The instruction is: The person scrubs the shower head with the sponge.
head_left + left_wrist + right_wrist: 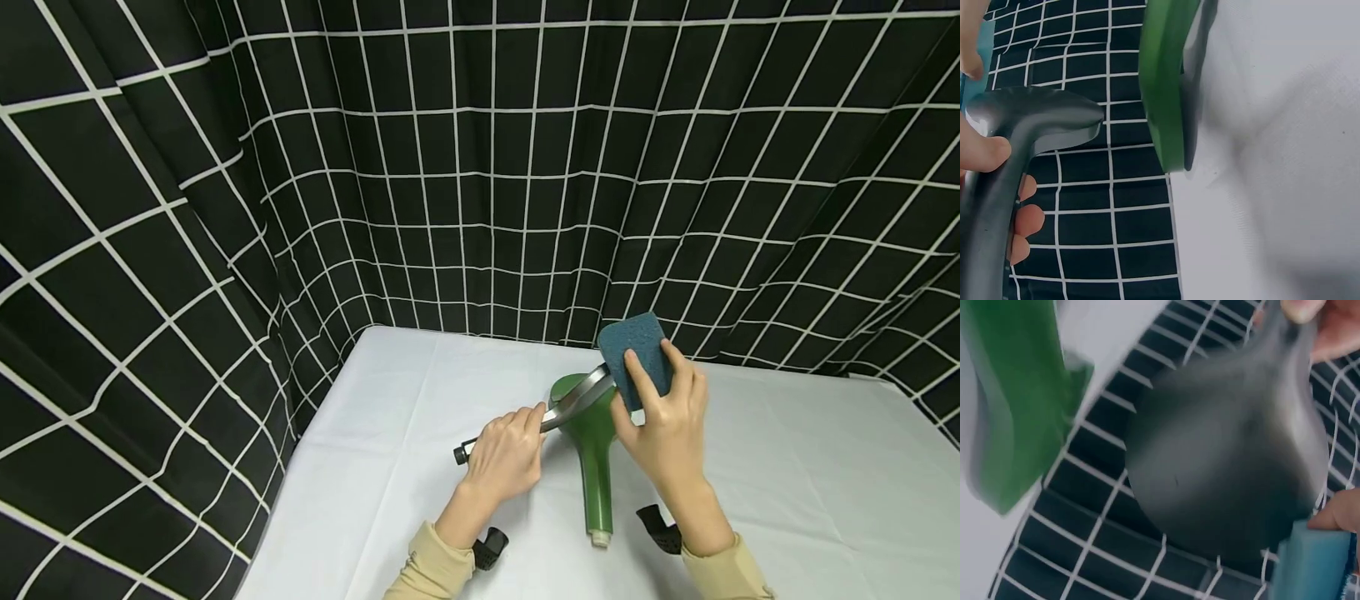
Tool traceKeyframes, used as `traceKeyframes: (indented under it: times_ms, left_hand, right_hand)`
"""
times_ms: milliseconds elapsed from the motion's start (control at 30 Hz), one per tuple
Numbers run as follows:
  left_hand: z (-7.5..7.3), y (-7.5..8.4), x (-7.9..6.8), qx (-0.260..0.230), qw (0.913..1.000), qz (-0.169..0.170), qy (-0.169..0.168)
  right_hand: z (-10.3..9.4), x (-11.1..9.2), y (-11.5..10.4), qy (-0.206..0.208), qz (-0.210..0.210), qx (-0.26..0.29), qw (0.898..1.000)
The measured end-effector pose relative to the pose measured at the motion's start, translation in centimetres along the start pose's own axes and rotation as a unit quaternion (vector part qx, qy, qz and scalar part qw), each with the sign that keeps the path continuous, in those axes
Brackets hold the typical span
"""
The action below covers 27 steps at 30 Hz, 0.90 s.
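Note:
In the head view my left hand [506, 457] grips the handle of a grey hand shower head [581, 398], held tilted above the table with its head up and to the right. A black fitting sticks out behind that hand. My right hand [669, 421] holds a blue sponge [637, 346] between thumb and fingers, right at the shower head's far end. Seen from the right wrist, the round grey head [1222, 456] is blurred, with the sponge [1313, 565] at its rim. A green hand shower head [596, 467] lies beneath on the table, its pale threaded end toward me.
A white cloth covers the table [360, 467]. Black curtains with a white grid [450, 167] hang behind it and at both sides. Black wrist mounts [490, 548] sit under both wrists, by the beige sleeves.

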<state>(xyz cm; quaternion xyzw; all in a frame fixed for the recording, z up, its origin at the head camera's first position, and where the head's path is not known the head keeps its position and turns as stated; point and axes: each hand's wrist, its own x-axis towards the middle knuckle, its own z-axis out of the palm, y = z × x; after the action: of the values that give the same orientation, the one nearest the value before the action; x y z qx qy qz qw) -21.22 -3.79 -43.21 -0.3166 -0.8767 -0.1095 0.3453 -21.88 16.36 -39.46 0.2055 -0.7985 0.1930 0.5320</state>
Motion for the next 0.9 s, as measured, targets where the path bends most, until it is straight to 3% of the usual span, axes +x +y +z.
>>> traceKeyframes:
  times_ms: [100,233,300,333,367,400,433,467,500,600,633,667,700,767,867,900]
  left_hand:
    - [0.0,-0.1,-0.1,0.003,1.0000,-0.003,-0.003]
    - [0.1,-0.2,0.0,-0.026,0.9993,-0.022,-0.016]
    - [0.1,-0.2,-0.1,-0.092,0.9934,-0.058,-0.034]
    - [0.1,-0.1,-0.1,-0.138,0.9859,-0.084,-0.042]
    - [0.1,-0.1,0.0,-0.194,0.9731,-0.114,-0.049]
    - [0.1,-0.2,0.0,-0.263,0.9523,-0.145,-0.054]
    - [0.1,-0.3,0.0,-0.339,0.9224,-0.177,-0.055]
    - [0.1,-0.4,0.1,-0.420,0.8821,-0.207,-0.053]
    - [0.0,-0.4,0.2,-0.504,0.8316,-0.229,-0.047]
    - [-0.4,-0.7,0.3,-0.705,0.6590,-0.261,-0.034]
    - [-0.5,-0.7,0.3,-0.746,0.6120,-0.262,-0.031]
    - [-0.6,-0.6,0.4,-0.778,0.5709,-0.259,-0.030]
    - [-0.7,-0.5,0.4,-0.801,0.5413,-0.254,-0.032]
    - [-0.6,-0.1,0.4,-0.824,0.5132,-0.238,-0.038]
    - [-0.6,0.5,0.5,-0.839,0.4953,-0.219,-0.051]
    - [-0.6,0.6,0.6,-0.838,0.4980,-0.217,-0.057]
  right_hand:
    - [0.3,-0.7,-0.5,-0.001,-0.015,0.000,1.000]
    - [0.9,-2.1,-1.8,-0.017,-0.071,0.015,0.997]
    - [1.2,-2.8,-2.4,-0.034,-0.106,0.024,0.994]
    - [1.3,-3.1,-2.6,-0.041,-0.119,0.032,0.992]
    - [1.3,-3.4,-2.8,-0.050,-0.123,0.041,0.990]
    - [1.3,-3.5,-2.9,-0.054,-0.120,0.051,0.990]
    - [1.2,-3.6,-3.0,-0.053,-0.108,0.062,0.991]
    - [1.1,-3.5,-2.9,-0.044,-0.088,0.072,0.993]
    - [1.0,-3.3,-2.8,-0.025,-0.059,0.086,0.994]
    - [-0.2,-1.3,-3.1,0.059,0.035,0.139,0.988]
    - [-0.6,-0.6,-3.3,0.086,0.065,0.160,0.981]
    - [-0.9,0.1,-3.5,0.110,0.088,0.181,0.973]
    - [-1.2,0.7,-3.8,0.127,0.104,0.205,0.965]
    - [-1.4,1.3,-4.3,0.130,0.119,0.242,0.954]
    - [-1.0,1.3,-4.6,0.113,0.110,0.286,0.945]
    - [-0.7,1.2,-4.6,0.105,0.105,0.294,0.944]
